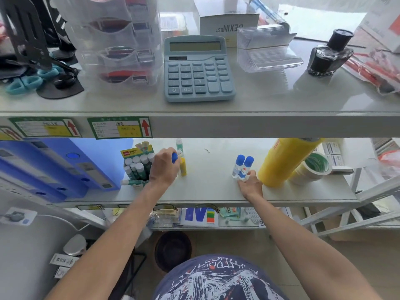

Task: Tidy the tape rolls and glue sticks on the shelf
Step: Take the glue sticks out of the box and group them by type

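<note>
Both arms out over the white shelf [205, 191]. Right hand [251, 185] at 3 o'clock, fingers pinched on the bottoms of two blue-capped glue sticks [241, 167]. Left hand [163, 167] at 9 o'clock, fingers wrapped tight around a blue-capped stick [175, 157], yellow stick [183, 166] beside. Farther right, tape rolls [311, 169] and a tall yellow stack [285, 161]. Box of sticks [138, 163] left.

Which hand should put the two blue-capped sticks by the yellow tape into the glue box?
Right hand: its fingers already touch the two sticks. Left hand, though beside the glue box, is busy holding another blue-capped stick.
</note>
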Tool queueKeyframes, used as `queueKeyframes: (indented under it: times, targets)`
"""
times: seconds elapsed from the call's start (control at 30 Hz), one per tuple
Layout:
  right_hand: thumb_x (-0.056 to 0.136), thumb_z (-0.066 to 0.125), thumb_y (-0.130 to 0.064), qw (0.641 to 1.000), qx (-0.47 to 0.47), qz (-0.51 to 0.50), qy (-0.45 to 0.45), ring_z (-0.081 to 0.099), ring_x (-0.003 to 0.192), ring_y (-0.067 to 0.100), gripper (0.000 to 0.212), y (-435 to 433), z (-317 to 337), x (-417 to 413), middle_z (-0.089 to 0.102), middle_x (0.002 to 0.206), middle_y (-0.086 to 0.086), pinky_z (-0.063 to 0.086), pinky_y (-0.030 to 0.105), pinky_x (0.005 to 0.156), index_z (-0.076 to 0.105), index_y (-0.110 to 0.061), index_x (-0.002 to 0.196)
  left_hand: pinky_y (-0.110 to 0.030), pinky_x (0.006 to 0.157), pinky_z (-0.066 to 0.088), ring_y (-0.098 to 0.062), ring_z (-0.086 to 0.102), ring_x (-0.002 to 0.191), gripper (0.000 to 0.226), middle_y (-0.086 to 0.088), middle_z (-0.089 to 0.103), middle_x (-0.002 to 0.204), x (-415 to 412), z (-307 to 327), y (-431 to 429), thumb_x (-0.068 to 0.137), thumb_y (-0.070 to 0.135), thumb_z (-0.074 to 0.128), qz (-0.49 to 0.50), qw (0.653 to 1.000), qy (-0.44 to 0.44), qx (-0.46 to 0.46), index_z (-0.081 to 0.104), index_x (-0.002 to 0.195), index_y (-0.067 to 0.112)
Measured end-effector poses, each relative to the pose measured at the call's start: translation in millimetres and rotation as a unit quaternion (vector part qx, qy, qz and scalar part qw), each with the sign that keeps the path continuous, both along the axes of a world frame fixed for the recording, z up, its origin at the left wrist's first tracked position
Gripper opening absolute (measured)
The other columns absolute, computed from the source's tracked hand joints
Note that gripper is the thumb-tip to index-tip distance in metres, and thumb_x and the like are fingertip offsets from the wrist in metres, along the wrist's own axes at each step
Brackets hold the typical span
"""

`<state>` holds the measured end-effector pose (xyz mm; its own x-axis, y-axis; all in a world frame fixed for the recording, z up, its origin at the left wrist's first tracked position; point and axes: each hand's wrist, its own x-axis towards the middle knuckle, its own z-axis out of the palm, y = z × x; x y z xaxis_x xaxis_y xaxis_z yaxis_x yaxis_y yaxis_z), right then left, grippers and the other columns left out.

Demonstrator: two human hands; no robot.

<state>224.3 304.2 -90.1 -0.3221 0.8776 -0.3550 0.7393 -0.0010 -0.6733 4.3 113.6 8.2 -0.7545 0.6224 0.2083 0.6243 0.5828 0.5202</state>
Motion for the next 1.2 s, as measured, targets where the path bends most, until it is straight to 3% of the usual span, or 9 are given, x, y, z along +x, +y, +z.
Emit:
queueKeyframes:
  times: [0.13,0.23,0.3,0.4,0.57,0.7,0.9,1.0,1.2]
  targets:
    - [0.094,0.068,-0.029,1.000,0.001,-0.010,0.024,0.063,0.089,0.029,0.028,-2,1,1,0.069,0.100,0.012,0.046,0.032,0.074,0.057,-0.014,0.115,-0.026,0.073,0.053,-0.019,0.065,0.073,0.022,-0.008,0.070,0.094,39,12,13,0.086,0.014,0.075,-0.127,0.991,-0.038,0.029,0.071,0.106,0.005]
    - [0.095,0.069,-0.027,1.000,0.001,-0.012,0.028,0.063,0.091,0.028,0.031,-1,0,3,0.071,0.105,0.013,0.044,0.029,0.075,0.059,-0.014,0.121,-0.019,0.072,0.048,-0.015,0.062,0.073,0.027,-0.007,0.070,0.097,67,7,41,0.087,0.015,0.075,-0.172,0.982,-0.064,0.038,0.069,0.112,0.006]
    - [0.095,0.069,-0.027,1.000,-0.001,-0.008,0.025,0.066,0.097,0.030,0.035,0,-1,4,0.072,0.110,0.013,0.047,0.030,0.078,0.058,-0.015,0.125,-0.017,0.071,0.043,-0.014,0.059,0.073,0.029,-0.006,0.070,0.098,78,2,61,0.087,0.013,0.074,-0.172,0.980,-0.089,0.043,0.068,0.114,0.007]
    - [0.096,0.067,-0.025,1.000,-0.010,0.014,0.019,0.066,0.103,0.031,0.035,1,1,5,0.071,0.112,0.010,0.049,0.033,0.084,0.057,-0.015,0.128,-0.023,0.075,0.049,-0.017,0.062,0.075,0.029,-0.007,0.071,0.100,86,-10,84,0.087,0.012,0.074,-0.165,0.977,-0.133,0.034,0.066,0.116,0.009]
    - [0.097,0.064,-0.026,0.999,-0.026,0.031,0.022,0.067,0.099,0.027,0.030,6,-1,5,0.070,0.110,0.007,0.055,0.041,0.089,0.056,-0.019,0.124,-0.017,0.073,0.046,-0.015,0.062,0.071,0.028,-0.005,0.069,0.101,101,-24,102,0.089,0.011,0.073,-0.183,0.970,-0.151,0.049,0.065,0.116,0.009]
    - [0.097,0.064,-0.026,0.999,-0.024,0.034,0.027,0.069,0.094,0.030,0.027,10,-5,5,0.071,0.105,0.010,0.056,0.041,0.087,0.057,-0.021,0.122,-0.023,0.071,0.051,-0.018,0.068,0.072,0.029,0.001,0.067,0.112,102,-37,107,0.090,0.018,0.072,-0.172,0.959,-0.217,0.051,0.062,0.117,0.014]
    - [0.099,0.062,-0.024,0.998,-0.001,0.050,0.033,0.070,0.087,0.028,0.018,12,-10,6,0.071,0.099,0.009,0.058,0.043,0.083,0.059,-0.019,0.116,-0.035,0.090,0.054,-0.017,0.071,0.090,0.047,0.000,0.065,0.127,98,-67,99,0.089,0.022,0.073,-0.154,0.929,-0.336,-0.017,0.058,0.133,0.025]
    - [0.100,0.061,-0.022,0.997,0.009,0.060,0.037,0.070,0.085,0.028,0.015,14,-10,6,0.071,0.098,0.009,0.058,0.041,0.082,0.060,-0.017,0.114,-0.031,0.090,0.051,-0.014,0.070,0.088,0.060,0.007,0.060,0.126,98,-74,102,0.087,0.013,0.073,-0.162,0.914,-0.372,-0.017,0.051,0.141,0.027]
    - [0.100,0.061,-0.022,0.997,0.015,0.067,0.040,0.071,0.082,0.029,0.009,20,-11,9,0.072,0.092,0.009,0.060,0.043,0.082,0.063,-0.017,0.107,-0.031,0.086,0.051,-0.021,0.066,0.094,0.036,-0.002,0.071,0.116,100,-82,118,0.088,0.015,0.071,-0.139,0.916,-0.375,-0.015,0.066,0.123,0.021]
